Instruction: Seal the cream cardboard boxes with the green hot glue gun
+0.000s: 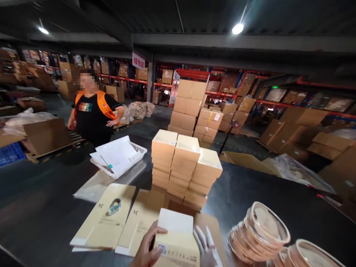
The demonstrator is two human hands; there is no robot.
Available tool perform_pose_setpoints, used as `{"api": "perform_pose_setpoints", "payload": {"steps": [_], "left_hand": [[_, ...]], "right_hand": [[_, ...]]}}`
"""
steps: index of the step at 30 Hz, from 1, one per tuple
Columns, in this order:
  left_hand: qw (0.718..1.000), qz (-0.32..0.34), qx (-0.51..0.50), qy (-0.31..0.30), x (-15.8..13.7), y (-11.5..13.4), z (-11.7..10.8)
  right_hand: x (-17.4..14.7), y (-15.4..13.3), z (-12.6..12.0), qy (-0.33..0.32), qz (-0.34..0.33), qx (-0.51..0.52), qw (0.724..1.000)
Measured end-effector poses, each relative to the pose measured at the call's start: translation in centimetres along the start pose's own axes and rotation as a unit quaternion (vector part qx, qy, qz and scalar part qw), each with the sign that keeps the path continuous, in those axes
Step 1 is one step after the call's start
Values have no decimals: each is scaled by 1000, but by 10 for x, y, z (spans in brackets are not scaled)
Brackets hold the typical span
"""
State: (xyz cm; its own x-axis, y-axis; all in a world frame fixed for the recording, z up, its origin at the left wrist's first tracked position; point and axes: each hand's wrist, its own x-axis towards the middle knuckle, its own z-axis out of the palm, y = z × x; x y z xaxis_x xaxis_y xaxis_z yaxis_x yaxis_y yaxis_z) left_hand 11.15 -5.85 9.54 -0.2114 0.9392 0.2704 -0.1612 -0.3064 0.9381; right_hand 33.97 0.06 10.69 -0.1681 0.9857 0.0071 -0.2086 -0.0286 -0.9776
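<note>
1. Small cream cardboard carton with white top flap and printed front (178,246): front centre, near edge of the dark smooth-topped table (244,189), between both hands.
2. Left hand (149,247): bare, curled, gripping carton's left side; thumb on the printed front, fingers along the upper edge.
3. Right hand (209,249): in thin whitish glove, fingers extended and parted, right alongside carton; can't tell if it touches.
4. Flat brown cardboard piece (217,225): on table, partly behind carton and right hand.
5. Left of carton: two piles of flat cream printed cardboard blanks (93,226), side by side. Blue-grey tape dispenser (114,207) sits on the farther-left pile.
6. Behind carton: three adjacent stacks of closed cream-topped boxes (183,163), right one lowest.
7. Back left of table: white perforated plastic basket (132,165), white paper sheets (112,152) on it.
8. Right of right hand: stacked round pinkish, clear-topped containers (250,237), leaning; more at the bottom edge.
9. Across table, left: co-worker in black T-shirt and orange vest (90,118), one hand at hip.
</note>
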Motion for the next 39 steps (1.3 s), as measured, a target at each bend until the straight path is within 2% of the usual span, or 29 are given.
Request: {"api": "perform_pose_setpoints", "payload": {"steps": [3,5,7,10,11,12,14,16,18,21,23,25,27,29,30,32,39], "left_hand": [[996,-66,49,-43,0,7,-1],[993,-83,75,-38,-3,6,-2],[996,-65,62,27,-9,0,-2],[994,4,13,112,-14,-2,-6],[995,20,9,99,-12,1,-9],[998,31,21,60,-8,6,-12],[994,34,83,-68,3,21,-18],[970,28,146,-193,15,38,-21],[952,36,162,-257,21,49,-20],[945,65,146,-285,19,55,-19],[936,93,157,-302,13,55,-21],[922,118,192,-317,8,56,-27],[910,135,227,-320,4,55,-33],[911,159,239,-298,-1,53,-38],[912,172,238,-285,-4,51,-40],[914,186,241,-267,-9,48,-43],[903,191,277,-266,-20,49,-48]], "right_hand": [[-11,6,29,17,-8,19,1000],[-19,9,38,34,-4,13,999],[-25,7,39,42,-21,-24,999],[-28,-3,36,12,-104,-116,988],[-27,-8,36,-5,-133,-140,981],[-27,-13,36,-26,-154,-158,975],[-26,-22,37,-73,-174,-185,965],[-25,-31,39,-113,-181,-208,955],[-27,-39,41,-152,-194,-222,943],[-32,-44,42,-187,-233,-219,929],[-38,-43,43,-187,-259,-207,925],[-45,-37,46,-140,-271,-189,933],[-53,-30,51,-61,-272,-158,947],[-60,-23,54,-1,-270,-129,954],[-63,-21,56,8,-269,-121,956],[-67,-20,57,2,-265,-123,956],[-70,-21,54,-27,-247,-115,962]]}}
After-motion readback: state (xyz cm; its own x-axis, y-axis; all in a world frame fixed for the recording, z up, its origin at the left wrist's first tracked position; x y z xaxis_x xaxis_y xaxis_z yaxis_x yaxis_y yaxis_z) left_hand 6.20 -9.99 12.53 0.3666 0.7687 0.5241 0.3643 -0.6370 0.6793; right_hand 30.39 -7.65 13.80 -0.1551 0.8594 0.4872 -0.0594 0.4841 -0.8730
